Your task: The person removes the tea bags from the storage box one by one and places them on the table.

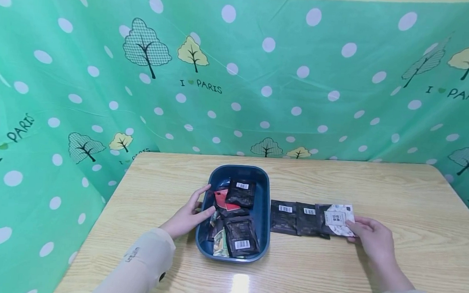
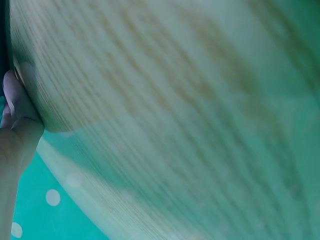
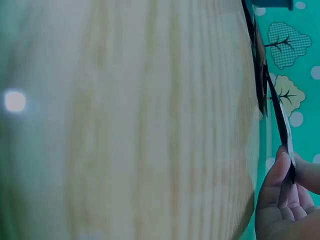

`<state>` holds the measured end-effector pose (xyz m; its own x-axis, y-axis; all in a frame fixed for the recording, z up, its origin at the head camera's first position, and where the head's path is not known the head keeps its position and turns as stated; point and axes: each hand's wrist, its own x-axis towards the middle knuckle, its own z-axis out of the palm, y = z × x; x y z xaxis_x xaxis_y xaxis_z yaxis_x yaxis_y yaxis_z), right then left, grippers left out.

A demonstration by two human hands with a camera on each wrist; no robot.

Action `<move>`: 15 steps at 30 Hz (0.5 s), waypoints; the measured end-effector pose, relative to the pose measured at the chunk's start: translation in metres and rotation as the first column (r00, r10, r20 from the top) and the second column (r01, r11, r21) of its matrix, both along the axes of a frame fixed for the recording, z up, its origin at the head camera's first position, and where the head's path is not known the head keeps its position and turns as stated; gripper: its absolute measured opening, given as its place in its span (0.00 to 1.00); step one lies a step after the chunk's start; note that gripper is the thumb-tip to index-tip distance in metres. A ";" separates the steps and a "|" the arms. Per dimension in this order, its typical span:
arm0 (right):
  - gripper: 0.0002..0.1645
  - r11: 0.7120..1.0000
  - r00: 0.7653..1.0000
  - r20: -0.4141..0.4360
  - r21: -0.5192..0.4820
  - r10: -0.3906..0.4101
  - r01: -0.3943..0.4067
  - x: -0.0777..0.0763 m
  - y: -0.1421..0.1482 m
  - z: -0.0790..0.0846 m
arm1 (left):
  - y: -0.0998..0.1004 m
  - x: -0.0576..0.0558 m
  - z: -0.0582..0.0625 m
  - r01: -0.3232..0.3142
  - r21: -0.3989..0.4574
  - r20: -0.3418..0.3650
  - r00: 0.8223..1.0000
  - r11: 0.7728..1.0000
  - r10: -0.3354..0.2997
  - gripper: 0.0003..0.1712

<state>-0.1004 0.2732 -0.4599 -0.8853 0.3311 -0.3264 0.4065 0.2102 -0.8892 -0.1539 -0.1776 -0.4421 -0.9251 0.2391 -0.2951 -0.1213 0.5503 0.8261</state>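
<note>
A dark blue plastic bin (image 1: 267, 221) holds several sachets, among them black sachets (image 1: 241, 192) with white labels and a red-and-black sachet (image 1: 225, 200). My left hand (image 1: 186, 218) holds the bin's left side, its thumb over the rim. In the left wrist view only part of that hand (image 2: 20, 115) shows, at the left edge. Right of the bin, black sachets (image 1: 284, 218) lie in an overlapping row. At the row's right end, my right hand (image 1: 375, 240) pinches a black-and-white sachet (image 1: 340, 219) by its right edge. The right wrist view shows this sachet (image 3: 281, 117) edge-on, tilted between thumb and fingers.
Both hands work over a light wood-grain table (image 1: 311, 279). Behind and beside it hangs a green curtain (image 1: 239, 74) with white dots and printed trees. A bright reflection lies on the tabletop in front of the bin.
</note>
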 end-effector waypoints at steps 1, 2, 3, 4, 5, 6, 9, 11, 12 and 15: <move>0.32 1.000 1.000 0.007 0.020 0.006 -0.006 0.000 0.000 0.000 | 0.000 0.000 0.000 0.000 -0.001 0.000 1.000 1.000 0.000 0.40; 0.32 0.999 1.000 0.016 0.045 0.014 -0.014 0.000 0.001 0.000 | 0.000 0.000 0.000 -0.001 -0.002 0.000 1.000 1.000 0.001 0.40; 0.32 0.998 1.000 0.024 0.065 0.019 -0.020 0.000 0.001 0.000 | 0.000 0.000 0.000 -0.002 -0.003 0.001 1.000 1.000 0.002 0.40; 0.33 0.996 0.999 0.033 0.088 0.024 -0.026 0.000 0.002 0.000 | 0.000 0.001 0.000 -0.002 -0.003 0.002 1.000 1.000 0.002 0.40; 0.33 0.994 0.999 0.043 0.106 0.026 -0.031 0.000 0.002 0.000 | 0.000 0.001 0.000 -0.001 -0.002 0.002 1.000 1.000 0.001 0.40; 0.32 0.992 0.998 0.053 0.122 0.027 -0.033 0.000 0.002 0.001 | 0.000 0.000 0.000 -0.002 -0.001 0.002 1.000 1.000 0.002 0.40; 0.33 0.986 0.997 0.070 0.157 0.037 -0.048 0.000 0.003 0.000 | 0.000 0.000 -0.001 -0.002 0.002 0.005 1.000 1.000 0.002 0.40; 0.33 0.982 0.996 0.076 0.182 0.042 -0.055 0.000 0.004 0.001 | -0.001 0.000 -0.002 -0.002 0.004 0.007 1.000 1.000 0.002 0.40; 0.33 0.979 0.996 0.077 0.196 0.045 -0.059 0.000 0.004 0.001 | -0.001 0.000 -0.002 -0.003 0.004 0.007 1.000 1.000 0.003 0.40; 0.32 0.969 0.995 0.081 0.235 0.052 -0.069 0.000 0.004 0.001 | -0.001 0.000 -0.001 -0.002 0.003 0.006 1.000 1.000 0.002 0.40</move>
